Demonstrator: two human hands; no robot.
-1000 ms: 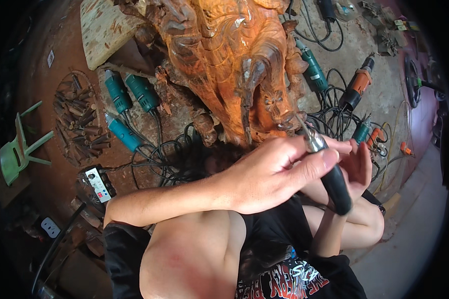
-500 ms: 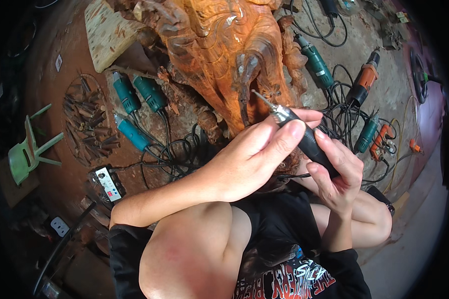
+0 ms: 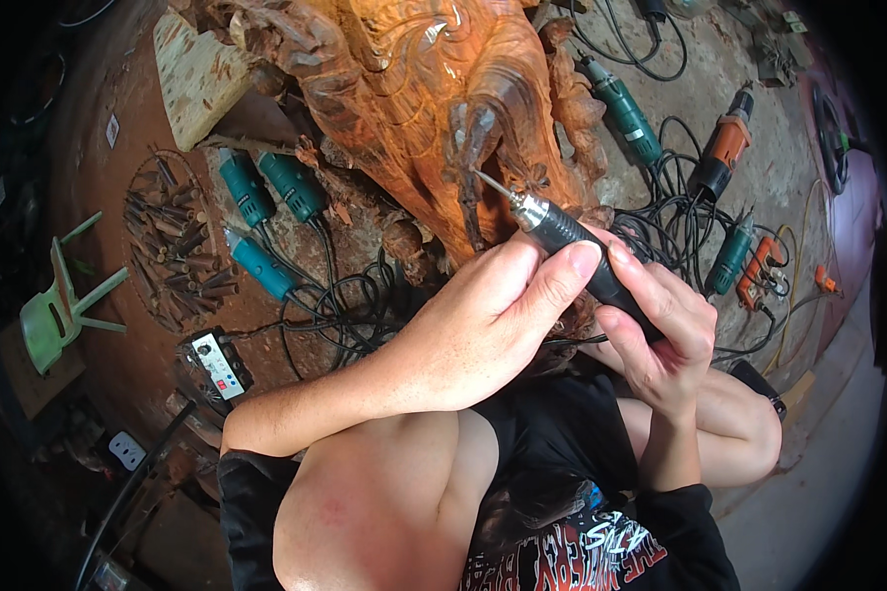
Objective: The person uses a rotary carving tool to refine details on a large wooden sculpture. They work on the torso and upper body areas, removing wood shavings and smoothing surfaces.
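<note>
A black rotary carving handpiece (image 3: 601, 268) with a silver collar and a thin pointed bit slants up and to the left. My right hand (image 3: 660, 330) is closed round its rear part. The thumb of my left hand (image 3: 508, 305) presses on its front part; that hand's fingers are partly hidden beneath. The bit's tip lies at the dark, narrow carved strand on the orange-brown wood carving (image 3: 404, 128); whether it touches, I cannot tell. Glossy folds and curls cover the carving.
Several green power tools (image 3: 288, 187) and an orange one (image 3: 724, 143) lie on both sides among tangled black cables (image 3: 660, 231). A white control box (image 3: 217, 364), a basket of dark sticks (image 3: 182, 241) and a green plastic chair (image 3: 54, 320) are to the left.
The handpiece's tip has shifted left and slightly up, onto the carving's dark strand. Both hands keep their grip. The whole view has shifted slightly.
</note>
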